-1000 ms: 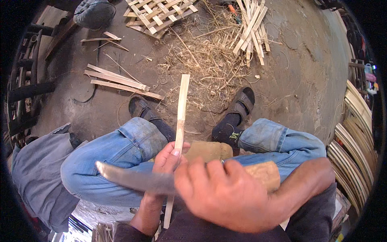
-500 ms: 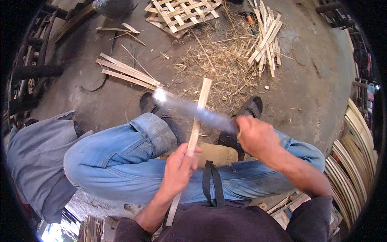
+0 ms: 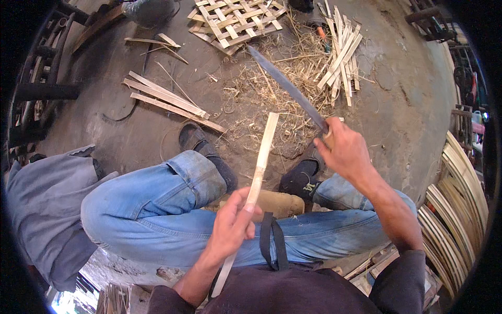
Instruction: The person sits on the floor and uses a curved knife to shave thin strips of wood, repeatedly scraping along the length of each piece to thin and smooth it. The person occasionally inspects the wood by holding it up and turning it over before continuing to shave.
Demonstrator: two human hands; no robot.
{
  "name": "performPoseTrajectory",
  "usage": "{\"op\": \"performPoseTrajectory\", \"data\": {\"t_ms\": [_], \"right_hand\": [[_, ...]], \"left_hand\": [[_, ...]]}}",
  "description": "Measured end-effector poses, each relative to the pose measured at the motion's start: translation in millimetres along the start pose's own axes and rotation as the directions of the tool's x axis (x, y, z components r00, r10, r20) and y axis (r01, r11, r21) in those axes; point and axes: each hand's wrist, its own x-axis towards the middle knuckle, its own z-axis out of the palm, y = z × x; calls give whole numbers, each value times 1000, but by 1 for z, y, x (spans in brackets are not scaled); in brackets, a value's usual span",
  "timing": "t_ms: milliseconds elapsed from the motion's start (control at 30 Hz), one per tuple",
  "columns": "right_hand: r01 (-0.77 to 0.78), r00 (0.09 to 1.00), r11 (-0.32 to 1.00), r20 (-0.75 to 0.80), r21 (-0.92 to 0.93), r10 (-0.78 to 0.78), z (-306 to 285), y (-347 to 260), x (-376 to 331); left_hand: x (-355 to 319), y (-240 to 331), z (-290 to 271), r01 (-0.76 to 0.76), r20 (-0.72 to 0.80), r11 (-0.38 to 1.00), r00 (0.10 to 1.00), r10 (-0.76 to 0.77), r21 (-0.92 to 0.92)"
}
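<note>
In the head view, the left hand (image 3: 230, 225) at lower centre is closed around a pale, flat bamboo strip (image 3: 261, 157) that slants up toward mid-frame, while the right hand (image 3: 342, 152) at centre right grips the handle of a long, dull grey blade (image 3: 287, 86) pointing to the upper middle. Beneath the blue denim knees lies a grey, gritty floor (image 3: 402, 104) strewn with dry shavings (image 3: 272, 99), loose split slats (image 3: 340, 52) and a woven lattice mat (image 3: 235, 21) along the top, with curved bamboo hoops (image 3: 460, 199) stacked at the right edge.

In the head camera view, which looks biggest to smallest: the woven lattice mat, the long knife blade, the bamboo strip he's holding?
1. Bamboo strip, longest.
2. Knife blade.
3. Woven lattice mat, partly cut off and farthest, so its rank is unsure.
</note>
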Motion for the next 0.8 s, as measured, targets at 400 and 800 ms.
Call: {"op": "performPoseTrajectory", "data": {"t_ms": [400, 800], "right_hand": [[120, 993, 990, -1, 74, -120, 1, -23, -22], [215, 970, 976, 126, -41, -208, 11, -29, -31]], "left_hand": [[-10, -7, -1, -42, -51, 999, 998, 43, 20], [-8, -24, -9, -129, 5, 988, 992, 129, 80]]}}
